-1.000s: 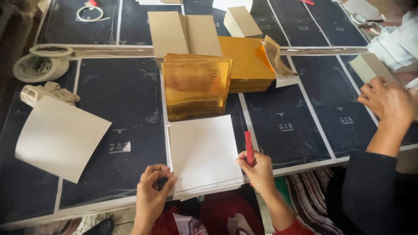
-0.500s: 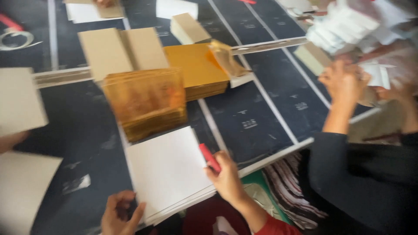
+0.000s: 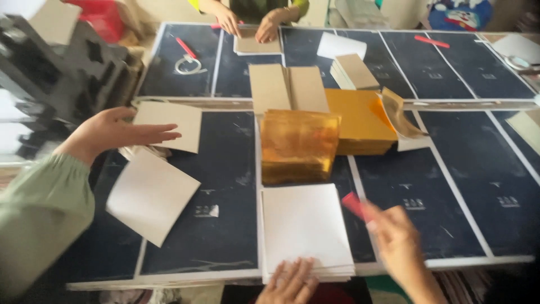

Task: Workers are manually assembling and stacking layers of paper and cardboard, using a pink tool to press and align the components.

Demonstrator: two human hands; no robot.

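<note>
The counter is covered with dark blue mats divided by pale lines. On its near edge, in the middle, lies a stack of white square sheets, squared up and flat. Just behind this stack stands a shiny gold block of foil sheets, and to the right of it a lower pile of matte yellow paper, with two tan boards behind both.

The left hand rests on the near edge of the white stack, fingers spread apart and lying flat on the top sheet. A second ago this hand was closed beside the stack's left corner; now it presses the sheets from above, so I judge the stack is being held steady. The right hand is at the right side of the stack, clamped on a red pen-like tool. It is blurred, so the exact grip is unclear. Before, the tool stood upright near the stack's right edge; now it points away towards the far left, lifted a little off the paper.

At the left edge, another person's hand in a green sleeve lies on a pale card, which was not there before. A larger white sheet lies below it.
</note>
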